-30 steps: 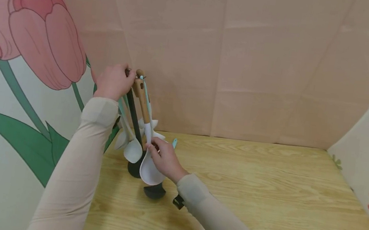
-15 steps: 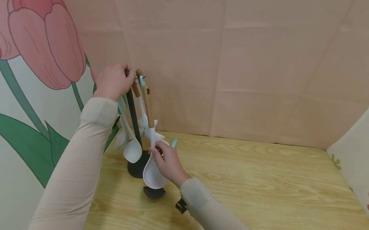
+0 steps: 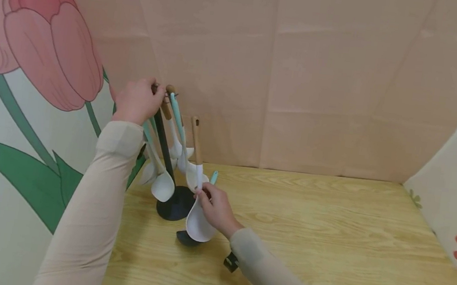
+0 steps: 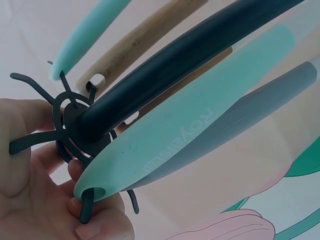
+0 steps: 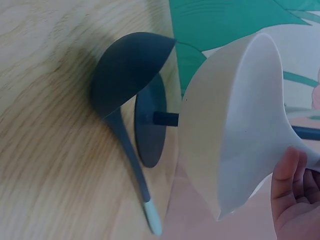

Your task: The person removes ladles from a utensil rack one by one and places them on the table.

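Observation:
A dark utensil stand (image 3: 162,139) with a round base (image 3: 173,204) holds several hanging utensils. My left hand (image 3: 138,100) grips the top of the stand; in the left wrist view its fingers (image 4: 107,220) curl about the hooked ring (image 4: 62,132), beside a mint handle (image 4: 190,115). To the right of the stand, my right hand (image 3: 218,208) pinches the white neck of a wooden-handled ladle (image 3: 199,224), whose handle points up, apart from the hooks. The right wrist view shows its white bowl (image 5: 225,125) close, with my right hand (image 5: 297,200) at the neck.
A dark ladle (image 5: 130,75) with a mint handle end lies on the wooden table (image 3: 308,228), in front of and right of the stand's base. A pinkish wall covering (image 3: 326,78) rises behind, and a tulip-patterned sheet (image 3: 15,173) stands close on the left.
My right hand has moved right and slightly down with the white ladle, whose handle top has come away from the stand's hooks. My left hand has kept its hold on the stand top.

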Available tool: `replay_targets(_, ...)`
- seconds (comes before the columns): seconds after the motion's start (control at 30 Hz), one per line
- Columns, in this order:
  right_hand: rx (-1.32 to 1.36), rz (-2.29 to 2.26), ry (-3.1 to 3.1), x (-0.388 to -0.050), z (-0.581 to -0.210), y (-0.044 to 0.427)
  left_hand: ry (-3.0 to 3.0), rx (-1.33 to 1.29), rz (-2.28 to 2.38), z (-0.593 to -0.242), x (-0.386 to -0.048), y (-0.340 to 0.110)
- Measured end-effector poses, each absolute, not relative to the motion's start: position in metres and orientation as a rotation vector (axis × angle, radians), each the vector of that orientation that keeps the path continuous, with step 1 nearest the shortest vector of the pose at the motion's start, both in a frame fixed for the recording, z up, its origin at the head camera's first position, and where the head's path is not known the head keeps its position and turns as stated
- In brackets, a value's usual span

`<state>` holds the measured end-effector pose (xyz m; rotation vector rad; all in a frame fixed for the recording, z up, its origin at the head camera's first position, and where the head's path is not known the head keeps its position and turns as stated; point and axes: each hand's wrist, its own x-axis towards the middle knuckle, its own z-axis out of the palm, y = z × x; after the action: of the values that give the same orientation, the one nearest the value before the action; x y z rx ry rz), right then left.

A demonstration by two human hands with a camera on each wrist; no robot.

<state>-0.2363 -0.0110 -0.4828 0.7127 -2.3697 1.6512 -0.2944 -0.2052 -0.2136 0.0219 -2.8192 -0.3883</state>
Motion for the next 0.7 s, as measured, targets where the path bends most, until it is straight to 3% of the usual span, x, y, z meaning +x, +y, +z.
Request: replay_targets(0.7, 0.482, 1.748, -2.424, -0.242, -0.525, 0.021, -2.85, 0.036, -0.369, -0.212, -0.292, -0.205)
